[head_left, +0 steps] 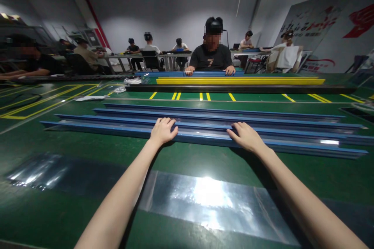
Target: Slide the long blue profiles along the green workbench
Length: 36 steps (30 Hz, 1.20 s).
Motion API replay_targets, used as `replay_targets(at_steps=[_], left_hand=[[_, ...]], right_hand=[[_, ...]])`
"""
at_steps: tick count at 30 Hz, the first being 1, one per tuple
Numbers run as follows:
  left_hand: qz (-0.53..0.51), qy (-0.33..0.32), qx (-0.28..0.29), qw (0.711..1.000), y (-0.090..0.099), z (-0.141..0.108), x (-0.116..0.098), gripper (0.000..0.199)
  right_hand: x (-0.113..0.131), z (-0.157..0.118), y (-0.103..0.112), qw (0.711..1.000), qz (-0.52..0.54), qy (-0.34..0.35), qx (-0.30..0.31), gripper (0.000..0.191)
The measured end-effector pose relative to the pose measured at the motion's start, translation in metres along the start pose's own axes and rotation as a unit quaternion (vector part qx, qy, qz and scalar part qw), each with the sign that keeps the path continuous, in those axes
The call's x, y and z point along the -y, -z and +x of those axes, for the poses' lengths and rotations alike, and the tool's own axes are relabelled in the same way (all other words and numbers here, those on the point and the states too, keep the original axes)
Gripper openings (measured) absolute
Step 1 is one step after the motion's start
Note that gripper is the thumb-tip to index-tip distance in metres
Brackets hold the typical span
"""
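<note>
Long blue channel-shaped strips (pixel 99 126) lie side by side across the green table in front of me. My left hand (pixel 164 130) is on the nearest strip, left of its middle, with its fingers curled over the raised edges and the thumb on the near side. My right hand (pixel 246 136) grips the same strip further right in a similar way. Its fingertips reach into the channel. Between my forearms and the table's near side, a long clear plastic sleeve (pixel 181 192) lies flat and reflects the overhead light.
Beyond the blue strips lie a black strip (pixel 233 89) and a yellow strip (pixel 239 81). Crumpled clear plastic (pixel 133 81) sits to their left. Yellow tape lines (pixel 43 103) mark the table. A person (pixel 210 52) sits opposite, hands on another blue strip. Several others sit behind.
</note>
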<state>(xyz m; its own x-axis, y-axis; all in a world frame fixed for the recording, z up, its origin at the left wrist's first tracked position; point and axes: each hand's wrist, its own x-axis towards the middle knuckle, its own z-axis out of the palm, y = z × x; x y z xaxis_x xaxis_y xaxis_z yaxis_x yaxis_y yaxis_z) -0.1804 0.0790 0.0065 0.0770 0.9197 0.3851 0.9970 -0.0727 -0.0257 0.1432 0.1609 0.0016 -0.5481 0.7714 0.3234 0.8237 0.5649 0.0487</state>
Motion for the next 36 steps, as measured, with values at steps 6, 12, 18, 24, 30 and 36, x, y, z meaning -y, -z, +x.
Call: replay_targets(at_steps=[6, 12, 18, 24, 30, 36], left_hand=[[0.025, 0.004, 0.005, 1.000, -0.005, 0.006, 0.011, 0.038], [0.030, -0.002, 0.004, 1.000, -0.009, 0.012, 0.019, 0.038], [0.039, -0.010, 0.004, 0.999, -0.010, 0.014, 0.022, 0.039], [0.035, -0.021, 0.051, 0.998, -0.006, 0.016, 0.022, 0.040], [0.038, -0.020, 0.108, 0.993, -0.004, 0.026, 0.022, 0.039], [0.063, -0.018, 0.098, 0.993, -0.004, 0.028, 0.016, 0.035]], right_hand=[[0.005, 0.007, -0.001, 1.000, -0.013, -0.007, -0.003, 0.040], [0.006, 0.014, -0.003, 1.000, -0.012, -0.018, 0.000, 0.040], [0.007, 0.018, -0.003, 0.999, -0.024, -0.025, 0.014, 0.040], [0.009, 0.019, 0.002, 0.999, -0.031, -0.029, 0.032, 0.040], [0.009, 0.020, 0.002, 0.998, -0.032, -0.026, 0.039, 0.040], [0.007, 0.020, 0.002, 0.999, -0.033, -0.013, 0.029, 0.038]])
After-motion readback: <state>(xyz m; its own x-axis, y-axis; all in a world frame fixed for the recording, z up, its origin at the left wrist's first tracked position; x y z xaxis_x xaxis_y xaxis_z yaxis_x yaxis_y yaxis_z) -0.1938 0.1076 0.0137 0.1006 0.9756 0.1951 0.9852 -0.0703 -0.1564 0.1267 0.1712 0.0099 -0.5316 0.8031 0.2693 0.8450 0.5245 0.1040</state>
